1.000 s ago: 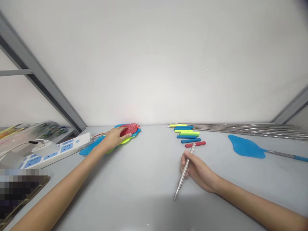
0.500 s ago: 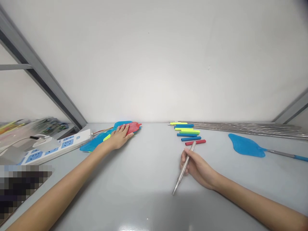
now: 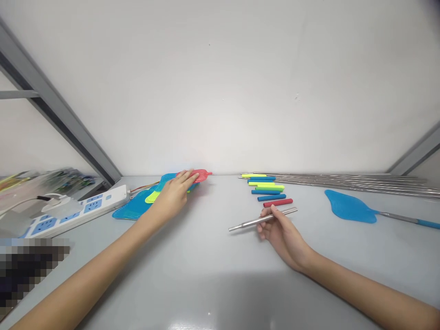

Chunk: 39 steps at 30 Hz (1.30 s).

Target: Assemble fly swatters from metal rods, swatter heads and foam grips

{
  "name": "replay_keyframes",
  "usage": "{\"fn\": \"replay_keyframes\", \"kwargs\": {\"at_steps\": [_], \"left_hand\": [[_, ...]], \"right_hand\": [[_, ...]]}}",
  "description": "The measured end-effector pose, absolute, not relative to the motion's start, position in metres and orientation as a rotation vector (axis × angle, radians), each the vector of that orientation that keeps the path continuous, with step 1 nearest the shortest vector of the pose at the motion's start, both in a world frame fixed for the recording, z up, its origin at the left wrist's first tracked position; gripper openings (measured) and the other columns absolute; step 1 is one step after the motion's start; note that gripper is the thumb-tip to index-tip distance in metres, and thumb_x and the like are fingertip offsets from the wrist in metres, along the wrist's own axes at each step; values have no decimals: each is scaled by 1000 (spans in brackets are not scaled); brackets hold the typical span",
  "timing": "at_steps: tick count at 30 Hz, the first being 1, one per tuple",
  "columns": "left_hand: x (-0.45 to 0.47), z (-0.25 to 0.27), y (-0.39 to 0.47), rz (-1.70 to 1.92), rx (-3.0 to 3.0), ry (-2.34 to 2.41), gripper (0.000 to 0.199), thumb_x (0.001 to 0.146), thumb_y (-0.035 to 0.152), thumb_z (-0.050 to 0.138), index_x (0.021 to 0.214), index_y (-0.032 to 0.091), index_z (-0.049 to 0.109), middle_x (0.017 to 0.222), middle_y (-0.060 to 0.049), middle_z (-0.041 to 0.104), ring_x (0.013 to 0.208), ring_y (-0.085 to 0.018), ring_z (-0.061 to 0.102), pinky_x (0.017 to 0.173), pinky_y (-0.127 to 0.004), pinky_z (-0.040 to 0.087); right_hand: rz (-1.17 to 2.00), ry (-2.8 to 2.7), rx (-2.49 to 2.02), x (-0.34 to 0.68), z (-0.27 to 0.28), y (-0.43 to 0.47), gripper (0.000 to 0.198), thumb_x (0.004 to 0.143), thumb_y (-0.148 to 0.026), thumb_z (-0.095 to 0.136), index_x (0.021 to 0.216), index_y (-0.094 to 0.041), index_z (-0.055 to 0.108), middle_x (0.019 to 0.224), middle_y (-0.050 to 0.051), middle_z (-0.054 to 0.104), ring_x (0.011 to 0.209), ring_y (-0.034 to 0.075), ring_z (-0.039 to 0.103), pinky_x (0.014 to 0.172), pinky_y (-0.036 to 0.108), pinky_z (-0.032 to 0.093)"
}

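Observation:
At the left of the table, my left hand [image 3: 174,195] has its fingers closed over a red perforated fly swatter head [image 3: 203,176]. Beneath and beside it lie blue swatter heads [image 3: 132,206] and a yellow-green one [image 3: 151,197]. My right hand [image 3: 283,236] pinches a silver telescopic metal rod [image 3: 252,222] between thumb and fingers, its narrow end pointing left. Just behind that hand is a red grip tube [image 3: 278,202], in a row with blue tubes [image 3: 271,198] and yellow-green tubes [image 3: 270,188]. Farther right rests a blue fly swatter [image 3: 352,207] with a metal handle.
Several long thin metal rods [image 3: 357,183] lie along the wall at the back right. A white power strip [image 3: 117,196] with plugged-in chargers stands at the left. Behind the metal frame post [image 3: 75,123] are bagged items [image 3: 65,181].
My left hand has shifted the red swatter head to the right, its fingers now curled rather than flat. In my right hand the rod has swung from steeply slanted to nearly level.

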<state>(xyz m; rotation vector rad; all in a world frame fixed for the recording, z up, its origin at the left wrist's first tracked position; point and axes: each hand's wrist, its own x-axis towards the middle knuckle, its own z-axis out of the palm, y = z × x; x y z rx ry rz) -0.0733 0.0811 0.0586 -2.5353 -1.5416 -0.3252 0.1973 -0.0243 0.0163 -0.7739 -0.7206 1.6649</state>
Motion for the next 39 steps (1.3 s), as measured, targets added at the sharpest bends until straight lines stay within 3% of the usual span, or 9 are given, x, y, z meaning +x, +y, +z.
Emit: {"fn": "replay_keyframes", "kwargs": {"at_steps": [4,9,13,17,21,26,31,39], "left_hand": [[-54,53,62,-251,-2651,-1456,74,58,-3,31,127,22,28,135,0,25,125,-22,17,96,-40,27],[-40,48,43,-145,-2806,-1417,66,67,0,29,127,26,28,133,2,30,121,-18,28,96,-37,27],[-37,50,31,-82,-2907,-1515,44,82,28,33,126,28,32,130,-1,36,116,-22,35,90,-37,33],[-35,53,22,-44,-2980,-1538,55,76,52,39,125,27,33,130,-4,35,117,-26,33,92,-39,30],[-33,50,23,-220,-2948,-1550,59,75,53,40,127,28,28,130,-4,33,116,-26,32,93,-39,29],[-38,37,37,-229,-2880,-1647,78,66,63,42,130,23,21,133,-10,24,120,-33,20,94,-47,23],[-40,36,39,-260,-2882,-1741,78,64,64,45,129,28,20,128,-8,31,113,-34,28,86,-45,33],[-31,36,33,-491,-2953,-1714,79,59,57,55,125,25,25,122,-8,32,110,-30,31,86,-42,35]], "right_hand": [[1574,-672,-816,197,15,-23,28,77,-42,45,90,-20,56,83,5,53,76,17,51,59,27,40],[1520,-655,-853,196,14,-23,28,76,-39,49,96,-21,55,96,6,52,83,19,52,64,30,42],[1524,-655,-860,195,15,-23,27,74,-38,51,94,-21,55,95,6,52,83,19,53,64,30,43],[1517,-658,-857,195,14,-23,25,74,-37,51,94,-21,55,95,6,52,83,18,53,64,30,43],[1519,-648,-864,196,13,-22,24,73,-36,52,92,-22,55,95,5,53,82,18,53,63,29,42],[1512,-628,-872,196,13,-22,24,72,-34,52,93,-23,55,92,4,55,79,17,54,61,29,42],[1490,-604,-854,196,12,-22,23,73,-30,52,94,-23,53,92,4,55,76,16,54,59,28,42],[1366,-536,-888,199,10,-18,22,70,-31,56,91,-22,56,87,3,57,70,14,54,54,26,43]]}}
